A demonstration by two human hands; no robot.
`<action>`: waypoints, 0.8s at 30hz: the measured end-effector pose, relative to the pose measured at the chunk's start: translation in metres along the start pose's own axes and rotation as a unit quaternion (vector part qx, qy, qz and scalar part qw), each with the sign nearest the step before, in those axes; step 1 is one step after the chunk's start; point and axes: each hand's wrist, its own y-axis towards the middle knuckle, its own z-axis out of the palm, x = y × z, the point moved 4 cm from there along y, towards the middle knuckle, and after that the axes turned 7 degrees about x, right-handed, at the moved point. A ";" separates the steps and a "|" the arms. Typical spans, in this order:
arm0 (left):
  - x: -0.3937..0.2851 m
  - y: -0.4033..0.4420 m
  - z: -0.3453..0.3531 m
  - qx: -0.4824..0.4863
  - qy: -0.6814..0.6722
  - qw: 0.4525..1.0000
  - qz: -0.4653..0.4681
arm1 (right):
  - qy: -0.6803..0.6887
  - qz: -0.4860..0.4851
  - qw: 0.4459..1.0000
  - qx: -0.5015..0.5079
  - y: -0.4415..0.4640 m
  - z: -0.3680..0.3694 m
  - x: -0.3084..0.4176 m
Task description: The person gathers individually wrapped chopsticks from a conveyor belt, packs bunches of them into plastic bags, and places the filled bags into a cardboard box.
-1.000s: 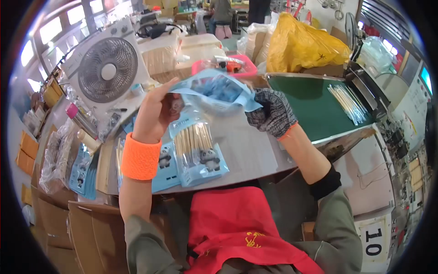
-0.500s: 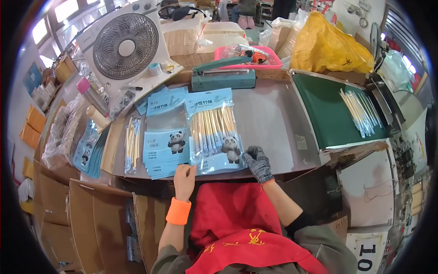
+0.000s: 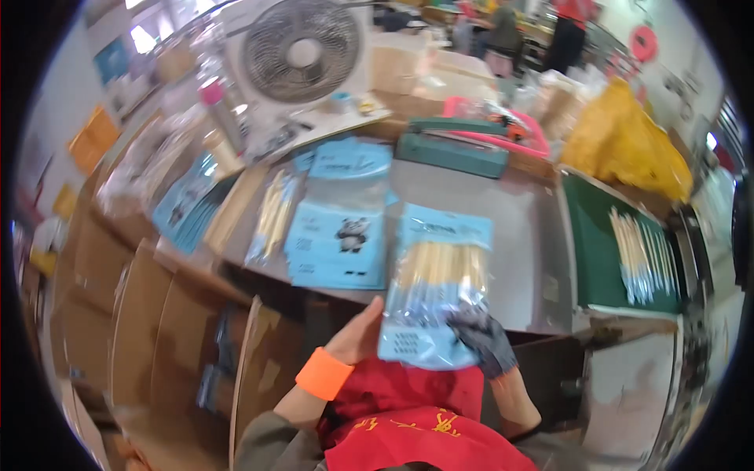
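A clear bag of chopsticks (image 3: 440, 271), with blue printed ends, is raised over the table's front edge and a little tilted. My right hand (image 3: 483, 341), in a grey glove, grips its lower right side, with the thumb over the front. Beside the bag's lower left edge is my bare left hand (image 3: 360, 334), fingers stretched out; motion blur hides whether it touches the plastic. Left of the bag lies a stack of blue panda-printed bags (image 3: 334, 243) with clear windows. Loose wrapped chopsticks (image 3: 273, 216) lie left of that stack.
A teal bag sealer (image 3: 454, 147) stands at the table's back, near a pink basket (image 3: 540, 141). On the right, more chopsticks (image 3: 644, 255) rest on a green surface (image 3: 589, 267). A fan (image 3: 302, 55) stands back left; open cardboard boxes (image 3: 188, 337) are below left.
The chopstick bag has come off the table toward me, now in my right hand. My left hand has moved to the bag's left edge. The camera view has turned left and blurred.
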 end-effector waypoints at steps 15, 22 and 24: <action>-0.019 -0.230 0.064 -0.318 0.270 0.839 0.350 | -0.223 -0.147 0.859 0.436 -0.034 0.133 0.038; -0.034 -0.381 0.023 -0.473 0.087 0.734 0.480 | -0.044 0.075 0.939 0.332 -0.002 0.124 -0.012; -0.024 -0.406 -0.031 -0.540 0.078 0.707 0.449 | -0.038 0.076 0.945 0.317 0.005 0.123 -0.017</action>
